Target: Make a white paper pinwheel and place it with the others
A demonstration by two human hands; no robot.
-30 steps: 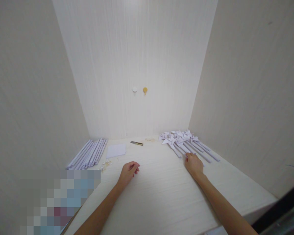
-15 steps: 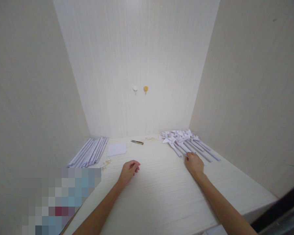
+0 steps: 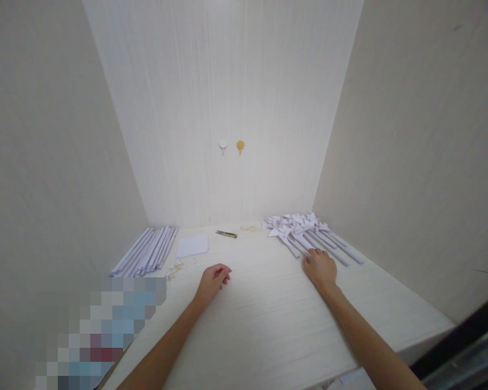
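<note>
My left hand (image 3: pixel 212 280) rests on the white table (image 3: pixel 264 319) near its middle, fingers loosely curled with nothing visible in them. My right hand (image 3: pixel 319 268) lies palm down at the near ends of a pile of white paper pinwheels (image 3: pixel 305 234) on paper sticks, its fingertips touching the stick ends. Whether it grips one I cannot tell.
A row of rolled white paper sticks (image 3: pixel 146 251) lies at the left. Beside them sit a white paper square (image 3: pixel 192 245), small pale scraps (image 3: pixel 174 268) and a small cutter (image 3: pixel 226 234). Two round hooks (image 3: pixel 231 145) hang on the back wall. Walls close in on three sides.
My right hand has edged slightly forward onto the pinwheel stick ends. My left hand has hardly moved.
</note>
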